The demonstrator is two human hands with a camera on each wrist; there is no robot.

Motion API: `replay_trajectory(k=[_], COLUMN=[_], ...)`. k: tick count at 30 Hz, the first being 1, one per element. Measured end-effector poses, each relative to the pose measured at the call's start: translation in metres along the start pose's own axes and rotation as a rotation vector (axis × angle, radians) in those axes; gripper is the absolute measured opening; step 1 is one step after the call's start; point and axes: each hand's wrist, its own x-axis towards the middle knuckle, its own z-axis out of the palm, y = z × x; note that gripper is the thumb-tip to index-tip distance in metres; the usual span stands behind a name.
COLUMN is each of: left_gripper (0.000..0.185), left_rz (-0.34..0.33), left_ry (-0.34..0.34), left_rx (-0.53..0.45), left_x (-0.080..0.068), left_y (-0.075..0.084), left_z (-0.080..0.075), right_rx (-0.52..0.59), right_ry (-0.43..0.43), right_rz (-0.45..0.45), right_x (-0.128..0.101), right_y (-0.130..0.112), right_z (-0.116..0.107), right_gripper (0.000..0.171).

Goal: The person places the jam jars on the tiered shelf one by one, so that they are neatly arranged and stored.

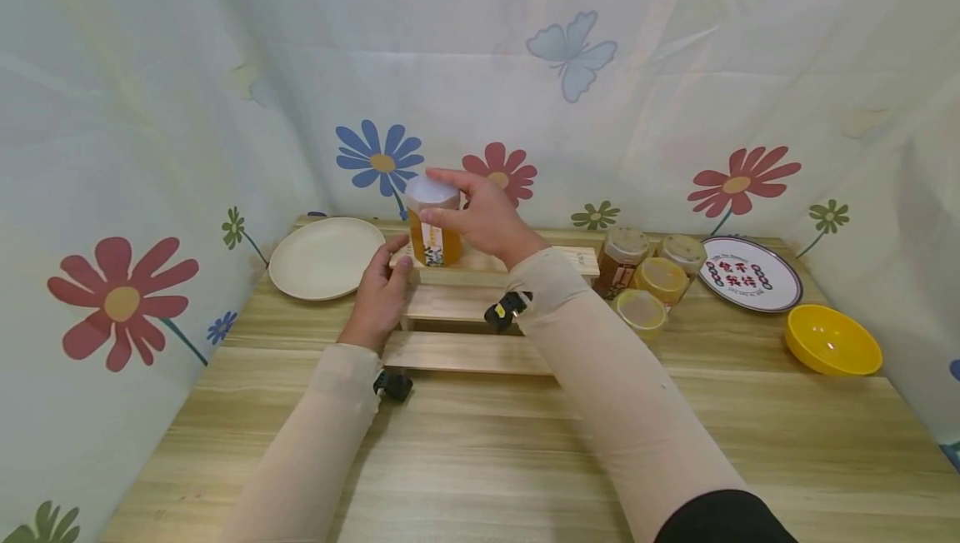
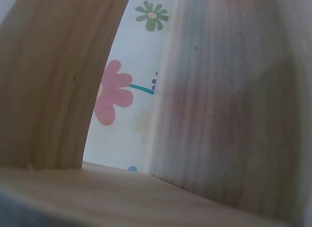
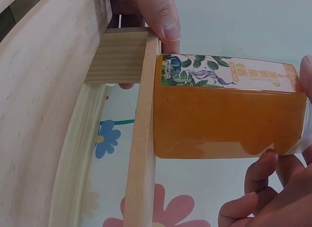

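A jar of amber honey with a pale lid and a printed label stands upright at the left end of a tiered wooden rack. My right hand grips the jar near its lid, thumb in front and a finger over the top. In the right wrist view the base of the honey jar meets the top board of the rack. My left hand holds the left end of that board, with the thumb above. Only bare boards of the rack show in the left wrist view.
Several lidded jars cluster at the rack's right end. Behind them lies a white plate with red characters, and a yellow bowl sits farther right. A cream plate lies left of the rack on the wooden table.
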Motion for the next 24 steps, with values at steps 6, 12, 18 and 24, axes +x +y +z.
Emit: replay_trajectory(k=[6, 12, 18, 24], left_gripper=[0.047, 0.047, 0.047, 0.047], left_rz=[-0.003, -0.012, -0.022, -0.022], left_ry=[-0.003, 0.0, -0.002, -0.011], left_rx=[-0.016, -0.036, -0.023, -0.024], left_x=[0.0015, 0.0011, 0.0009, 0.0005], left_y=[-0.0016, -0.0019, -0.0012, -0.0007], left_z=[0.0001, 0.0006, 0.0006, 0.0002], right_rx=[-0.002, 0.005, 0.01, 0.003], right_ry=[0.002, -0.001, -0.002, 0.004], right_rz=[-0.005, -0.019, -0.023, -0.018], right_x=[-0.0006, 0.0, 0.0008, 0.0007], right_y=[-0.0006, 0.0014, 0.0035, 0.0038], right_z=[-0.0007, -0.0001, 0.001, 0.0027], right_gripper=[0.063, 0.063, 0.063, 0.064])
